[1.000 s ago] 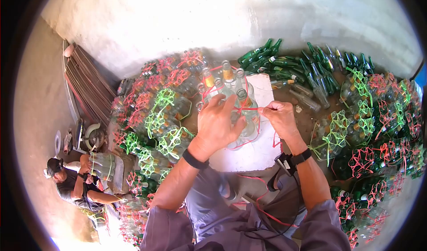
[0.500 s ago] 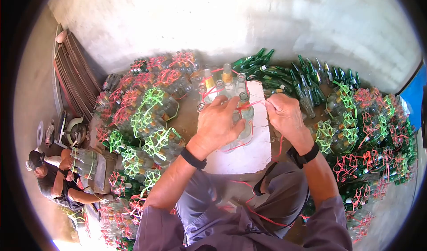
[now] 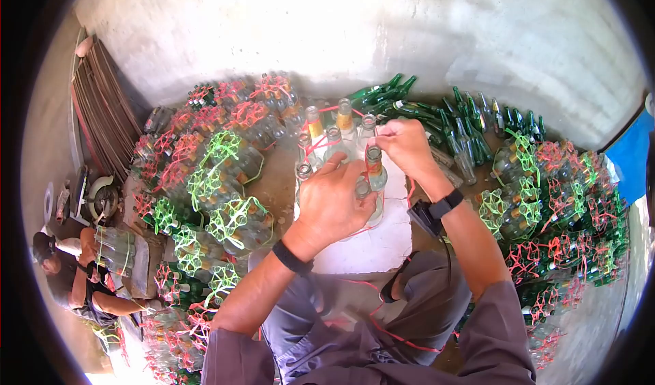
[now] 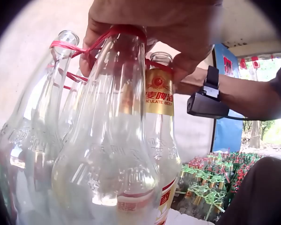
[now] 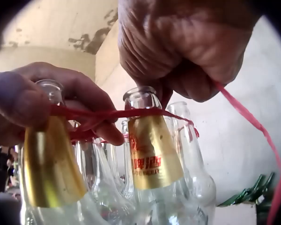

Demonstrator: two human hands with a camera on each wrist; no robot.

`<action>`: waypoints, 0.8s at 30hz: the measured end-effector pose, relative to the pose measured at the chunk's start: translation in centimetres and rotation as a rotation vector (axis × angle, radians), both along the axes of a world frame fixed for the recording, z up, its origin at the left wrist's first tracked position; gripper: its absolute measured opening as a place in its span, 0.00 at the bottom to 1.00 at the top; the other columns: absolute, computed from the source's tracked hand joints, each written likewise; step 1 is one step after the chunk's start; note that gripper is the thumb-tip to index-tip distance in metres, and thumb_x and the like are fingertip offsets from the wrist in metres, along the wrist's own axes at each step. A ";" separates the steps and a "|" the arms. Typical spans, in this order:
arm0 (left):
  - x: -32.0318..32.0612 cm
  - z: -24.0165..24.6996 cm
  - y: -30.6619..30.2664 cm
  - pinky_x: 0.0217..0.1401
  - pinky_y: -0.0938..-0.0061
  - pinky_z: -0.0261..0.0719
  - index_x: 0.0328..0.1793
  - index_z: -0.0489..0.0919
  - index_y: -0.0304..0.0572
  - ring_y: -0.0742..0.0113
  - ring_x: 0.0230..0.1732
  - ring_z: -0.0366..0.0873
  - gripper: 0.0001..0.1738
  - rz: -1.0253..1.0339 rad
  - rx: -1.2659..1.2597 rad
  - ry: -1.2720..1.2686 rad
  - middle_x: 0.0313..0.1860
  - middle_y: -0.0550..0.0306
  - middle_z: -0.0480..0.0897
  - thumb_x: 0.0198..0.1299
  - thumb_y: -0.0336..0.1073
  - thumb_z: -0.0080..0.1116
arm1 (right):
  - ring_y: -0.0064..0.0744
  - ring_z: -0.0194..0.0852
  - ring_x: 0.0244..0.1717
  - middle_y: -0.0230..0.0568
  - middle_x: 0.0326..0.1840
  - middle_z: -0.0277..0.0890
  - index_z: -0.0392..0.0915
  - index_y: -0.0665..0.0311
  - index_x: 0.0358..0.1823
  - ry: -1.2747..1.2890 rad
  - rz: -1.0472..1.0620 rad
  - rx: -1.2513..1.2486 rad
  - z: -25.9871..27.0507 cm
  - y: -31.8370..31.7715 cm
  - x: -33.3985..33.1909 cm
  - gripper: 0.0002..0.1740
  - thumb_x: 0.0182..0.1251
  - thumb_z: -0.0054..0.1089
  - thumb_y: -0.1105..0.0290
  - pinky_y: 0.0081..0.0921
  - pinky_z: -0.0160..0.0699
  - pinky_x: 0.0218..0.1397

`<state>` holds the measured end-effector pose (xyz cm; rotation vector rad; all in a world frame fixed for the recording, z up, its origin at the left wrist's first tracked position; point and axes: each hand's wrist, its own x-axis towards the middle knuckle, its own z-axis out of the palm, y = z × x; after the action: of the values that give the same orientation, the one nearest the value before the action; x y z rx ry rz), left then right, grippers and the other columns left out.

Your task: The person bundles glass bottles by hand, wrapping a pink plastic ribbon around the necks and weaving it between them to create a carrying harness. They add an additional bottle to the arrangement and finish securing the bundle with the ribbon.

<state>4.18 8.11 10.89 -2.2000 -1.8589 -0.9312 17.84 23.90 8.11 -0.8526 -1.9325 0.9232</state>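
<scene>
A cluster of clear glass beer bottles, some with gold neck labels, stands upright on a white board. Red plastic strip runs around their necks. My left hand reaches over the near bottles, thumb and fingers around a gold-labelled bottle neck and the strip there. At the far right of the cluster, my right hand grips the strip beside another gold-labelled bottle. A loose length of strip trails from its fist in the right wrist view. In the left wrist view, the left hand covers the nearest bottle's mouth.
Bundles of bottles tied with red and green strip stand at the left and right. Loose green bottles lie along the back wall. Another person sits at far left with bottles. Red strip trails below the board.
My right hand has moved from the right of the bottles to their far right side, taking the strip with it. The left hand stays on the bottle necks. The head view has shifted.
</scene>
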 end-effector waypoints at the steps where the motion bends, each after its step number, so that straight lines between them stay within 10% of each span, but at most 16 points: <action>1: 0.1 0.1 -0.1 0.52 0.57 0.87 0.54 0.84 0.40 0.44 0.60 0.86 0.26 -0.026 0.010 0.002 0.38 0.46 0.89 0.48 0.42 0.73 | 0.24 0.69 0.19 0.34 0.21 0.80 0.80 0.70 0.25 0.118 -0.028 -0.207 -0.8 -0.1 0.4 0.09 0.62 0.70 0.76 0.29 0.65 0.22; 4: 0.0 -0.3 0.0 0.51 0.58 0.88 0.54 0.84 0.41 0.44 0.61 0.85 0.26 -0.028 0.029 0.006 0.40 0.48 0.89 0.48 0.42 0.74 | 0.13 0.60 0.17 0.25 0.21 0.76 0.81 0.68 0.30 0.343 -0.071 -0.803 -1.4 -1.7 1.3 0.07 0.67 0.66 0.76 0.21 0.52 0.17; 7: 0.0 -0.3 -0.4 0.55 0.59 0.86 0.57 0.83 0.40 0.44 0.65 0.83 0.28 -0.034 0.009 -0.022 0.47 0.47 0.89 0.49 0.40 0.75 | 0.09 0.49 0.15 0.20 0.18 0.67 0.81 0.66 0.33 0.579 0.002 -0.892 -4.0 -2.0 0.4 0.06 0.71 0.64 0.75 0.18 0.41 0.16; 14: -0.1 -2.5 -5.7 0.81 0.50 0.62 0.77 0.69 0.34 0.35 0.83 0.60 0.45 0.134 0.089 -0.123 0.80 0.35 0.67 0.50 0.32 0.75 | 0.10 0.44 0.13 0.16 0.17 0.56 0.78 0.61 0.28 0.573 0.035 -0.821 -5.6 -2.4 0.9 0.16 0.77 0.66 0.64 0.19 0.39 0.16; 24: 1.2 -9.2 -5.5 0.80 0.55 0.66 0.84 0.53 0.28 0.32 0.80 0.64 0.59 0.343 0.066 -0.472 0.80 0.24 0.63 0.50 0.34 0.79 | 0.11 0.47 0.16 0.17 0.16 0.60 0.83 0.65 0.25 0.498 -0.060 -0.688 -6.8 -2.7 0.6 0.18 0.74 0.66 0.64 0.23 0.43 0.19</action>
<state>5.35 2.61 1.70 -1.6382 -2.2577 -1.4982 18.41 21.21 1.27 -0.9314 -1.1546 1.6262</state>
